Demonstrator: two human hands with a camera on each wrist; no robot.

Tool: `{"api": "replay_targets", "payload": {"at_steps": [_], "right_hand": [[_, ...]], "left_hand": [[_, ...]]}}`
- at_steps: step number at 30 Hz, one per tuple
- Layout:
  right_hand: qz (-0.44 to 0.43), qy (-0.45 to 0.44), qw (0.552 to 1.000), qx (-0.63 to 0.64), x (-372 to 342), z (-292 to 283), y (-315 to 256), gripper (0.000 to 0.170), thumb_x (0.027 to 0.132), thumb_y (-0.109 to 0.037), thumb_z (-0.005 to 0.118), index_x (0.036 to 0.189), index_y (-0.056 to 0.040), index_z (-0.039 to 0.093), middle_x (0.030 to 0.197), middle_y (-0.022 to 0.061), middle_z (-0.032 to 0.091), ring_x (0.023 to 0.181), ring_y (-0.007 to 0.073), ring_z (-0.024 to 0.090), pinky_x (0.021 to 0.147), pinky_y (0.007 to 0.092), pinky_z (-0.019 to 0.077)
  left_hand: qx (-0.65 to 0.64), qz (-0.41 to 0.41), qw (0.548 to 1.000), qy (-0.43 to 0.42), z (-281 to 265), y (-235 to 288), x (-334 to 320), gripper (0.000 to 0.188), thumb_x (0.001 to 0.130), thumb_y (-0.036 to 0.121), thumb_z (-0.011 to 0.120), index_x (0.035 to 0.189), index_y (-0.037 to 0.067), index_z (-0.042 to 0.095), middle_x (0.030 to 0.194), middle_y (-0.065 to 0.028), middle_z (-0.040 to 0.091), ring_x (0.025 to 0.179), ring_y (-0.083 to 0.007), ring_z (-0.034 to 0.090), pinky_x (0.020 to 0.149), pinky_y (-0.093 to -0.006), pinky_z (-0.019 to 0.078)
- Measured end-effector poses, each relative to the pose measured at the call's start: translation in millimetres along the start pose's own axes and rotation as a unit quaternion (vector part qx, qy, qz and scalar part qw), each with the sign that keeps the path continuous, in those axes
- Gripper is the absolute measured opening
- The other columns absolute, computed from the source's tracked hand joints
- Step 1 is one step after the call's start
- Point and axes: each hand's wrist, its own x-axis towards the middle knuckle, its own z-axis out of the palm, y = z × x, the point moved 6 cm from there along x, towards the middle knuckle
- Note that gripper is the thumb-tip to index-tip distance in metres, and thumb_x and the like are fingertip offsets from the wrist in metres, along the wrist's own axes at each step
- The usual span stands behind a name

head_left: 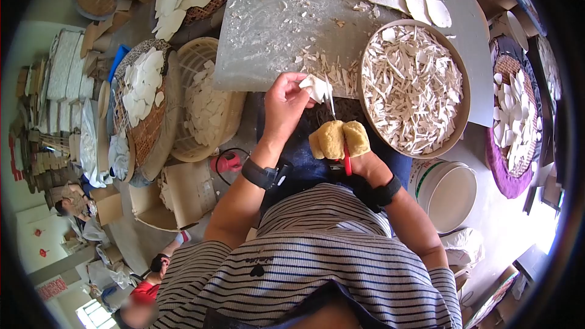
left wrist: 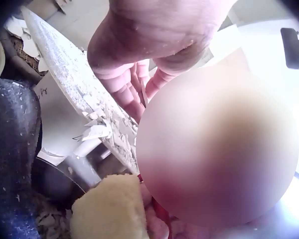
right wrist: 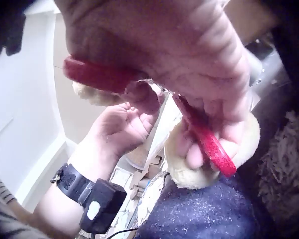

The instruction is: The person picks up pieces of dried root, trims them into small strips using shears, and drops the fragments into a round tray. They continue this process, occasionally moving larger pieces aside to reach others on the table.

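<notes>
My left hand (head_left: 286, 108) pinches a thin white flat piece (head_left: 313, 88) between thumb and fingers, near the table's front edge. In my right hand (head_left: 370, 167) is a pair of scissors (head_left: 329, 102) with red handles (right wrist: 209, 137). Their blades point away from my body and overlap the right side of the white piece. Yellow sponge padding (head_left: 332, 139) surrounds the fingers at the handles and hides most of them in the head view. From the right wrist, the two handles appear spread apart. A blurred round shape covers much of the left wrist view.
A round tray (head_left: 466, 94) of cut white strips stands right of my hands. The grey table (head_left: 262, 55) carries scraps and larger white pieces. Left are a plastic basket (head_left: 230, 123) and a cardboard box (head_left: 192, 198); a white bucket (head_left: 451, 198) stands low right. Other people (head_left: 146, 292) sit left.
</notes>
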Motion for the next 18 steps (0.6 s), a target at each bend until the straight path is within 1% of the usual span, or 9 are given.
{"api": "replay_targets", "payload": {"at_steps": [2, 4, 8, 10, 12, 13, 15, 17, 18], "right_hand": [[0.04, -0.007, 0.999, 0.026, 3, -4, -10, 0.022, 0.082, -0.006, 0.052, 0.102, -0.0035, 0.06, 0.099, 0.0131, 0.062, 0.095, 0.0279, 0.058, 0.082, 0.0347, 0.0455], [-0.012, 0.005, 1.0, -0.003, 3, 1, -6, 0.021, 0.082, -0.006, 0.052, 0.101, -0.0034, 0.06, 0.099, 0.0131, 0.062, 0.094, 0.028, 0.058, 0.081, 0.0347, 0.0458], [-0.051, 0.015, 0.996, -0.078, 1, 5, -5, 0.02, 0.081, -0.008, 0.054, 0.099, -0.0039, 0.061, 0.098, 0.0127, 0.062, 0.092, 0.028, 0.059, 0.08, 0.0352, 0.0463], [-0.031, 0.028, 0.999, -0.023, 6, 2, -7, 0.02, 0.08, -0.011, 0.057, 0.099, -0.0048, 0.061, 0.095, 0.0112, 0.063, 0.09, 0.0268, 0.059, 0.079, 0.035, 0.0469], [-0.024, 0.024, 0.999, -0.006, 1, 5, -6, 0.021, 0.08, -0.011, 0.058, 0.099, -0.005, 0.061, 0.093, 0.0105, 0.063, 0.089, 0.0262, 0.06, 0.078, 0.0342, 0.0471], [0.008, -0.031, 0.993, -0.109, -3, 12, 10, 0.026, 0.084, -0.02, 0.059, 0.108, -0.0098, 0.058, 0.106, 0.009, 0.059, 0.1, 0.0227, 0.056, 0.09, 0.0335, 0.0429], [0.085, -0.012, 0.988, 0.128, -9, 22, 37, 0.028, 0.086, -0.022, 0.057, 0.111, -0.0098, 0.055, 0.109, 0.0081, 0.058, 0.1, 0.0211, 0.056, 0.091, 0.0328, 0.0429], [0.115, 0.006, 0.922, 0.37, -13, 28, 43, 0.031, 0.088, -0.024, 0.054, 0.115, -0.008, 0.05, 0.113, 0.0089, 0.056, 0.1, 0.0214, 0.056, 0.091, 0.0357, 0.0438], [0.105, -0.001, 0.918, 0.383, -14, 29, 36, 0.031, 0.088, -0.024, 0.054, 0.114, -0.0073, 0.051, 0.112, 0.0094, 0.057, 0.099, 0.0217, 0.057, 0.09, 0.0363, 0.0448]], "left_hand": [[-0.025, -0.027, 0.999, -0.011, 0, 1, -1, 0.02, 0.081, 0.0, 0.057, 0.101, -0.001, 0.055, 0.077, -0.0067, 0.062, 0.068, -0.0103, 0.06, 0.059, -0.0235, 0.0522], [-0.02, -0.046, 0.998, -0.025, 0, 0, -1, 0.02, 0.081, 0.0, 0.057, 0.101, 0.0, 0.055, 0.077, -0.0066, 0.062, 0.066, -0.0099, 0.06, 0.058, -0.0236, 0.0515], [-0.096, -0.059, 0.993, 0.033, -2, -3, -4, 0.02, 0.079, -0.001, 0.059, 0.099, -0.001, 0.056, 0.076, -0.0066, 0.062, 0.065, -0.0099, 0.059, 0.058, -0.0237, 0.0503], [-0.098, -0.04, 0.991, 0.081, -1, -6, -4, 0.02, 0.079, -0.001, 0.059, 0.099, -0.002, 0.056, 0.076, -0.007, 0.062, 0.065, -0.0101, 0.059, 0.058, -0.0238, 0.0501], [-0.096, -0.05, 0.991, 0.076, -1, -13, -2, 0.019, 0.078, -0.001, 0.06, 0.097, -0.003, 0.056, 0.076, -0.0081, 0.062, 0.066, -0.0114, 0.059, 0.058, -0.0244, 0.0506], [-0.096, -0.058, 0.991, 0.072, -1, -17, -1, 0.019, 0.079, -0.001, 0.06, 0.097, -0.003, 0.055, 0.075, -0.0085, 0.062, 0.066, -0.0117, 0.059, 0.058, -0.0246, 0.0508], [-0.125, -0.07, 0.987, 0.068, 2, -18, 1, 0.018, 0.079, -0.001, 0.06, 0.096, -0.003, 0.055, 0.076, -0.0093, 0.062, 0.066, -0.0135, 0.06, 0.059, -0.0258, 0.0514], [-0.115, -0.081, 0.988, 0.057, 4, -14, -2, 0.019, 0.079, -0.002, 0.059, 0.097, -0.003, 0.055, 0.078, -0.0099, 0.062, 0.067, -0.0143, 0.061, 0.058, -0.0262, 0.0518], [-0.11, -0.086, 0.989, 0.053, 4, -12, -3, 0.019, 0.079, -0.002, 0.059, 0.097, -0.003, 0.054, 0.079, -0.0102, 0.062, 0.067, -0.0147, 0.061, 0.058, -0.0264, 0.0519]]}}
